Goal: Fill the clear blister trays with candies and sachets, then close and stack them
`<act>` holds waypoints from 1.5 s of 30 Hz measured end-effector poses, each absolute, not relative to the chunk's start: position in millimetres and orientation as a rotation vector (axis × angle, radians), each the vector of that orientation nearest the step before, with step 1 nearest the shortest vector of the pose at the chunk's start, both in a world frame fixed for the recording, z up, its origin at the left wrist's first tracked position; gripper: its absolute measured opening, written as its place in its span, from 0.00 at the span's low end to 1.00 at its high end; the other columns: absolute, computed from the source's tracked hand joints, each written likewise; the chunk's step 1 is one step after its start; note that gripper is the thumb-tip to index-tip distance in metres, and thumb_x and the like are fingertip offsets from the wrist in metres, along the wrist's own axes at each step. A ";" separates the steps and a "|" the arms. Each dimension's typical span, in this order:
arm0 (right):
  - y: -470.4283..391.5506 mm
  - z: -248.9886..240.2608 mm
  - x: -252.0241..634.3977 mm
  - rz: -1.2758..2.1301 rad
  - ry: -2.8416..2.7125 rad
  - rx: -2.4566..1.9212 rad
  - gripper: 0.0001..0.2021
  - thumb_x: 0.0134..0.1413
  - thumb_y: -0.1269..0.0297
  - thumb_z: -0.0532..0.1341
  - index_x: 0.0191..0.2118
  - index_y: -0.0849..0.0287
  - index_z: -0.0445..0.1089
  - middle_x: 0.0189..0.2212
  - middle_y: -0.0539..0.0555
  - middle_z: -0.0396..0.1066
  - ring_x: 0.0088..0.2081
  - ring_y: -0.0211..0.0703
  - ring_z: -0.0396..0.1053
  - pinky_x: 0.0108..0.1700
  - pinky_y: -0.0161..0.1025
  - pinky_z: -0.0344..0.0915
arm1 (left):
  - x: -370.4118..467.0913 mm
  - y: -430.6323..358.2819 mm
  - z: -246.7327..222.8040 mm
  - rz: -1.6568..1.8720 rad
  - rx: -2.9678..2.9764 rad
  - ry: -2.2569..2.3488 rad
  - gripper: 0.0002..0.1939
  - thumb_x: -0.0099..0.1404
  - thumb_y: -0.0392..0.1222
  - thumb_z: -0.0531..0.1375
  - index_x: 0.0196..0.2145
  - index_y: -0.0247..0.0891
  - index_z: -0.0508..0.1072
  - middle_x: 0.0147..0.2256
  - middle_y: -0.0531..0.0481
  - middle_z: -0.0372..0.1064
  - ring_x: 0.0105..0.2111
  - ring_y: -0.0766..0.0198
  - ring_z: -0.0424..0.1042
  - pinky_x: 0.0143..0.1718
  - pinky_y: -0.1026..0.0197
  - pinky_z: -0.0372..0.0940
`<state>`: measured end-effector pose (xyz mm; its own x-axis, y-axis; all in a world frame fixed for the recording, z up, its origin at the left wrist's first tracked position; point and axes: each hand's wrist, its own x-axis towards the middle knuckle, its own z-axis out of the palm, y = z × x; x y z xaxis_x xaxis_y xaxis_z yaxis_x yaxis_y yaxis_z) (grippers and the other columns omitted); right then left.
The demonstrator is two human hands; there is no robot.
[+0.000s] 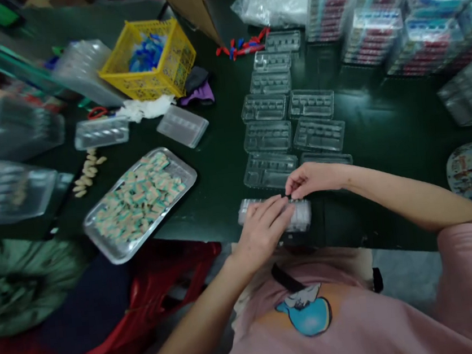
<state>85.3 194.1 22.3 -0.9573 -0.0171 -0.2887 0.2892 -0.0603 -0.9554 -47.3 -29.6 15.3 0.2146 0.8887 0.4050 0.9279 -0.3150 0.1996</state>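
At the table's front edge lies a small stack of clear plastic compartment trays [303, 219]. My left hand [262, 225] lies over it, fingers curved round and gripping the stack. Curled fingers of my right hand [304, 179] meet the stack's far edge in a pinch; exactly what is between the fingertips is hidden. Just beyond the hands, a clear tray [261, 169] lies flat, and another tray [327, 158] is partly covered by my right hand. More single clear trays [268, 107] are laid out in two uneven columns behind them.
To the left sits a metal tray [191, 173] of small green-and-tan pieces. A yellow basket [142, 85] with blue items stands farther back. Stacked filled packs [373, 36] line the back right, and a round tub [468, 173] of red packets stands at right.
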 end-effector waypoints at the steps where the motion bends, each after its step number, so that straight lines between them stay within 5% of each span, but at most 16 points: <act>1: 182.2 21.0 88.9 -2.164 1.919 0.301 0.09 0.47 0.63 0.70 0.35 0.61 0.76 0.26 0.48 0.73 0.29 0.34 0.68 0.33 0.32 0.64 | -46.2 -31.6 14.5 -0.719 -2.379 -1.782 0.17 0.72 0.35 0.54 0.56 0.38 0.71 0.52 0.39 0.73 0.57 0.52 0.67 0.52 0.50 0.63; 14: 168.7 18.2 92.6 -2.345 1.432 0.529 0.14 0.41 0.68 0.74 0.36 0.63 0.74 0.27 0.47 0.72 0.28 0.29 0.68 0.32 0.28 0.66 | -42.7 -41.0 7.5 -0.798 -2.377 -1.692 0.17 0.71 0.32 0.56 0.56 0.36 0.68 0.53 0.39 0.72 0.57 0.54 0.68 0.53 0.49 0.63; 23: 181.4 28.8 83.2 -2.275 2.011 0.677 0.06 0.48 0.74 0.65 0.35 0.61 0.73 0.25 0.46 0.70 0.28 0.32 0.65 0.33 0.31 0.63 | -45.7 -26.3 16.0 -0.792 -2.436 -1.688 0.18 0.71 0.32 0.54 0.56 0.36 0.68 0.54 0.38 0.71 0.58 0.53 0.67 0.55 0.48 0.63; 33: 399.4 67.4 74.3 -2.336 2.613 1.540 0.05 0.55 0.72 0.62 0.38 0.59 0.69 0.26 0.46 0.64 0.24 0.31 0.58 0.29 0.32 0.57 | -47.2 -20.0 27.7 -0.675 -2.474 -1.736 0.17 0.72 0.31 0.49 0.53 0.32 0.72 0.51 0.38 0.74 0.54 0.52 0.70 0.49 0.51 0.63; 39: 507.1 45.4 62.8 -2.102 2.341 2.071 0.11 0.61 0.83 0.53 0.33 0.62 0.65 0.22 0.45 0.63 0.22 0.28 0.55 0.32 0.35 0.56 | -51.9 -10.8 30.4 -0.731 -2.531 -1.773 0.19 0.72 0.31 0.47 0.54 0.32 0.72 0.51 0.37 0.74 0.55 0.52 0.69 0.49 0.51 0.63; 45: 550.1 5.4 45.1 -1.731 2.300 2.125 0.08 0.62 0.81 0.56 0.34 0.68 0.69 0.23 0.49 0.66 0.24 0.28 0.57 0.38 0.39 0.59 | -58.0 -1.4 38.0 -0.617 -2.613 -1.816 0.22 0.75 0.32 0.42 0.53 0.31 0.73 0.52 0.40 0.74 0.55 0.54 0.69 0.50 0.52 0.61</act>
